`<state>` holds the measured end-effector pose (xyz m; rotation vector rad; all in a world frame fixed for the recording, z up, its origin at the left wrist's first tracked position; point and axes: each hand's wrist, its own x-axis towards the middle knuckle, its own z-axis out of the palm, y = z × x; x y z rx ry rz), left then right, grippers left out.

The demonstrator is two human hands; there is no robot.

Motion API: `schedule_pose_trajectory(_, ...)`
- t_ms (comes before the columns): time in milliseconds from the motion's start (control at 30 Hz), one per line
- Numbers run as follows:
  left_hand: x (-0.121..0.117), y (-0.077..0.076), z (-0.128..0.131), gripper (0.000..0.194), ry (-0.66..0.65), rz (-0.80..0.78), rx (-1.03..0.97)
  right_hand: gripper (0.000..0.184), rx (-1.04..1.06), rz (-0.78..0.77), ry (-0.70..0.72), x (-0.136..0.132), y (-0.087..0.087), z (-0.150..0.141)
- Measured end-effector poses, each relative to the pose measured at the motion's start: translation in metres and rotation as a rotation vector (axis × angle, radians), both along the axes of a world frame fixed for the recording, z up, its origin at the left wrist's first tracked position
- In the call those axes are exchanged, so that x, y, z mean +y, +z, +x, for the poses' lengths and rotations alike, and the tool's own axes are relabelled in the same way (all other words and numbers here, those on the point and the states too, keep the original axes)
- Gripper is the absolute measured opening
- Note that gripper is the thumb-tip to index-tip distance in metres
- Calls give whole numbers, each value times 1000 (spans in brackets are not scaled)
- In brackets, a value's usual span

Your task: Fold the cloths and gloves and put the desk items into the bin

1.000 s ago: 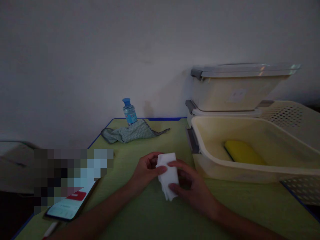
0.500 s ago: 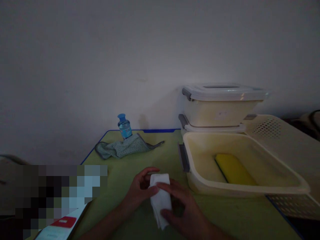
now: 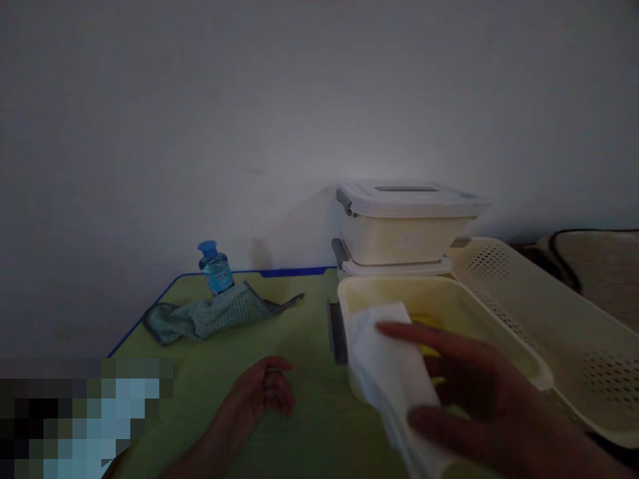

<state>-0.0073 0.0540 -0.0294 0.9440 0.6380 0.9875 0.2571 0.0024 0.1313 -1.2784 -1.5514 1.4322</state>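
Observation:
My right hand (image 3: 474, 389) pinches a folded white cloth (image 3: 394, 362) between thumb and fingers, above the near left corner of an uncovered cream storage box (image 3: 499, 313). The cloth's lower end hangs toward me. Inside the box lies a yellow item (image 3: 426, 321), mostly covered by the cloth and hand. My left hand (image 3: 264, 389) is over the green tabletop (image 3: 309, 426), left of the box, holding nothing, with its fingers loosely bent and the index finger stretched out.
A blue-capped bottle (image 3: 215, 269) stands behind a crumpled grey-green cloth (image 3: 214, 316) at the back left. Lidded boxes (image 3: 407, 229) are stacked against the wall. A perforated cream basket (image 3: 544, 319) is on the right. The lower left corner is pixelated.
My right hand has carried the white cloth rightward and up from the table to over the box. My left hand has let go of it. The view has shifted right.

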Motion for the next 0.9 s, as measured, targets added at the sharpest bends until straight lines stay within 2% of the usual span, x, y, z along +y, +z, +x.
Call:
schedule_pose_trajectory(67, 0, -2, 1, 44, 47, 78, 100, 68, -27, -13, -56, 20, 8, 18)
schedule_pose_trajectory(133, -2, 1, 2, 42, 78, 189, 233, 68, -68, 0, -144, 40, 12, 33)
schedule_pose_trajectory(233, -8, 16, 0, 31, 106, 418, 449, 67, -99, -71, -189, 63, 7, 51)
schedule_pose_trajectory(300, -9, 32, -3, 22, 130, 613, 681, 68, -107, -135, -174, 73, -1, 58)
schedule_pose_trajectory(433, 3, 78, 0, 39, 109, 1237, 1116, 68, -127, -230, -81, 83, -22, 64)
schedule_pose_trajectory(500, 14, 103, 14, 39, 117, 1505, 1141, 66, -177, -227, -39, 86, -33, 65)
schedule_pose_trajectory(533, 19, 114, 25, 35, 117, 1562, 1118, 65, -218, -212, -24, 88, -37, 66)
schedule_pose_trajectory(600, 29, 134, 51, 26, 67, 1631, 1081, 64, -315, -163, -2, 91, -44, 69)
schedule_pose_trajectory(633, 33, 141, 65, 23, -9, 1661, 1075, 64, -367, -137, 14, 93, -45, 70)
schedule_pose_trajectory(700, 40, 148, 91, 22, -191, 1622, 1115, 66, -462, -96, 58, 95, -47, 73)
schedule_pose_trajectory(833, 46, 143, 118, 21, -483, 1391, 1028, 68, -602, -50, 147, 96, -45, 74)
schedule_pose_trajectory(900, 48, 138, 119, 20, -502, 1226, 922, 68, -637, -62, 163, 96, -44, 72)
